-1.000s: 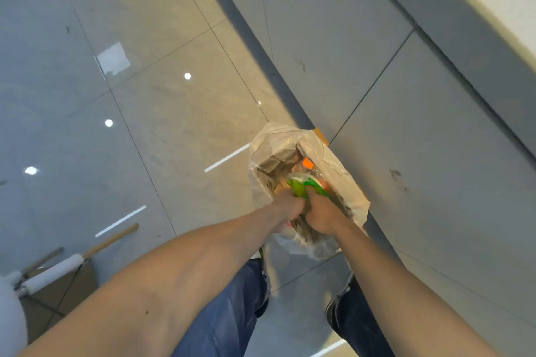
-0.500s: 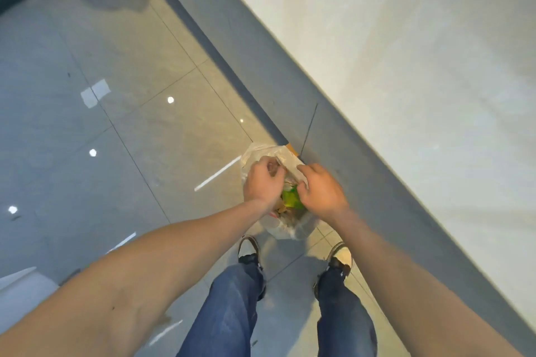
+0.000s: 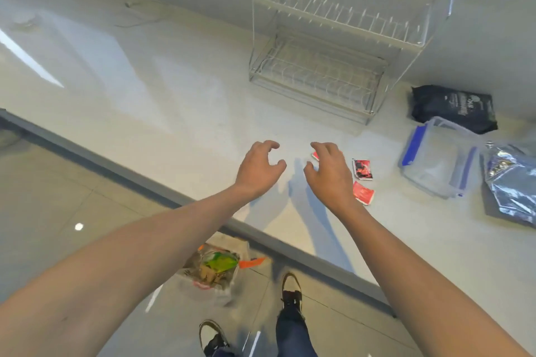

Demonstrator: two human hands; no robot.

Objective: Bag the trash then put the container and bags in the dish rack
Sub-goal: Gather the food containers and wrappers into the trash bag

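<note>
My left hand point(image 3: 260, 167) and my right hand point(image 3: 330, 171) hover over the white counter point(image 3: 162, 101), both with fingers spread and nothing in them. Red sachets point(image 3: 362, 181) lie just right of my right hand, one partly hidden under it. A clear container with blue clips point(image 3: 438, 158) sits further right. Beside it lie a silver foil bag point(image 3: 512, 182) and a black bag point(image 3: 454, 107). The two-tier wire dish rack point(image 3: 336, 38) stands at the back of the counter. On the floor below my arms sits the clear trash bag point(image 3: 216, 268), filled with green and orange wrappers.
The counter's grey front edge point(image 3: 174, 200) runs diagonally between the floor and my hands. My two shoes point(image 3: 291, 291) stand on the tiled floor to the right of the trash bag. A thin cable point(image 3: 136, 17) lies at the back left of the counter.
Both hands let go of the trash bag on the floor and rose over the counter. The view swung up from the floor to the counter and dish rack.
</note>
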